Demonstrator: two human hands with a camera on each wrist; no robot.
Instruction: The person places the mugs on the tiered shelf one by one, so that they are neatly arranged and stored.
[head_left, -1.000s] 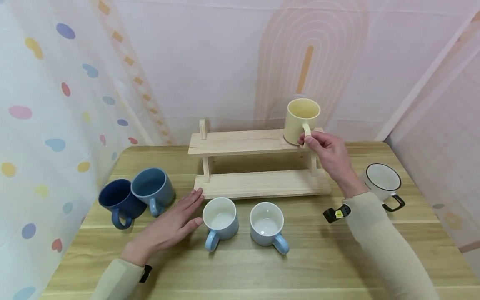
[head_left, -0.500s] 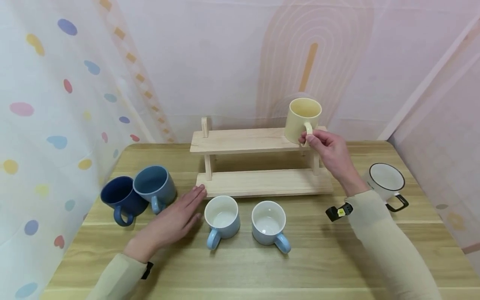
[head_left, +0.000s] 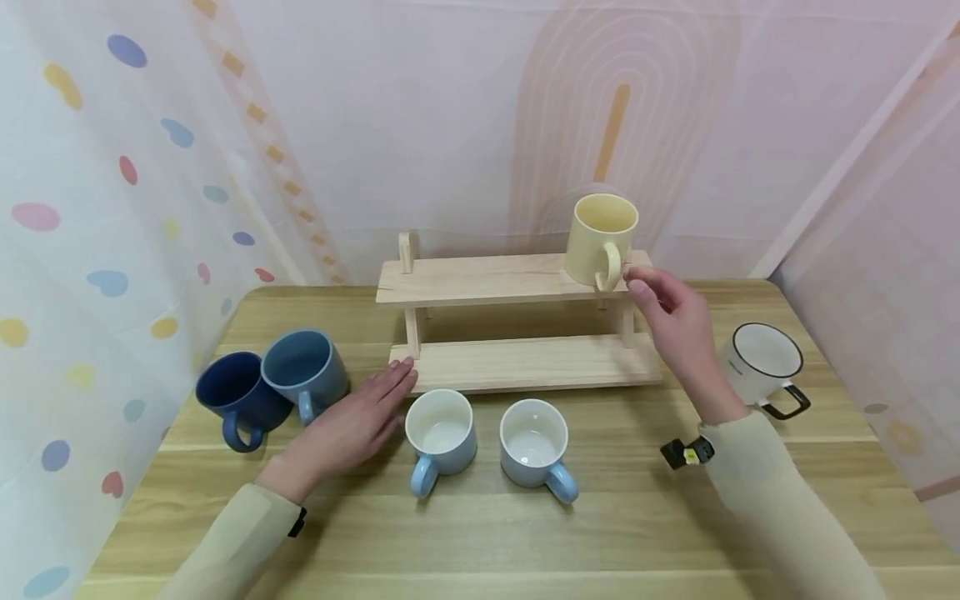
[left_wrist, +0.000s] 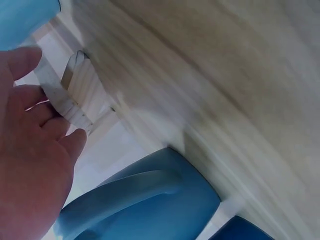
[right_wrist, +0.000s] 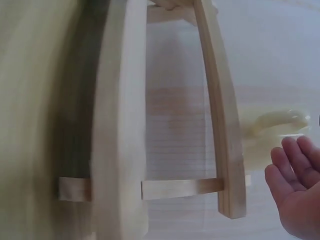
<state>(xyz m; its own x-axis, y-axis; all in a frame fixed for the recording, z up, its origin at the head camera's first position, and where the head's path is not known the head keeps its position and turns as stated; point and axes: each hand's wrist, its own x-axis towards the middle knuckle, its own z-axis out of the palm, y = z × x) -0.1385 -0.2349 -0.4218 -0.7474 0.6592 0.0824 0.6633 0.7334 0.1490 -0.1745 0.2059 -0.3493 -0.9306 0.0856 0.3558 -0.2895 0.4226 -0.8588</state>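
Note:
A yellow mug [head_left: 588, 250] stands upright at the right end of the wooden rack's upper shelf [head_left: 480, 279], its handle facing front. Just right of that handle is my right hand [head_left: 678, 321], apart from it, fingers loosely bent and holding nothing; the right wrist view shows the same gap between the fingers [right_wrist: 295, 165] and the mug. My left hand [head_left: 348, 429] lies flat with fingertips on the left end of the lower shelf [head_left: 525, 364]. Close beside it stand a grey-blue mug [head_left: 306, 371] and a light blue mug [head_left: 453, 450] with a white inside.
A dark blue mug [head_left: 243, 400] touches the grey-blue one at the table's left. A second light blue mug [head_left: 525, 467] stands in front of the rack. At the right is a white mug [head_left: 753, 375] with a black rim and handle. A curtain hangs behind.
My right hand has let go of the yellow mug's handle and drawn slightly right. The mug stays on the upper shelf. My left hand's fingertips have slid a little further onto the lower shelf.

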